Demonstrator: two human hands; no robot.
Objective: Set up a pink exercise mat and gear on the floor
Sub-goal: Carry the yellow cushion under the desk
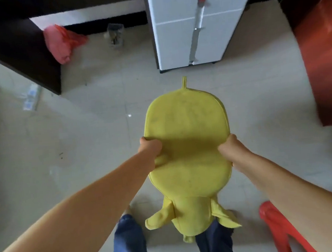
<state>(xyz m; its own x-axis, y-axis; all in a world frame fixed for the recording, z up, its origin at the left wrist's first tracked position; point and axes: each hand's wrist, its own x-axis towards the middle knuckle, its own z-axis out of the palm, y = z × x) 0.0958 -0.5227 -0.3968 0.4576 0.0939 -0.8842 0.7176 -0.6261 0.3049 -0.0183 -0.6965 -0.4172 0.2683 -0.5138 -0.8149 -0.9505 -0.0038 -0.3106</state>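
Note:
A yellow animal-shaped cushion [186, 124] with a loop at its far end and floppy limbs at its near end hangs flat in the air over the floor. My left hand [152, 148] grips its left edge at the middle. My right hand [230, 147] grips its right edge opposite. Both arms reach forward from the bottom corners. My legs in blue trousers [128, 244] stand below the cushion. No pink mat is in view.
A white cabinet [193, 24] stands straight ahead. Dark furniture [16, 48] is at the left with a pink-red bag [61, 42] and a clear container [116, 35] beside it. Red-brown furniture [323, 63] lines the right. A red plastic stool [278, 228] sits at bottom right.

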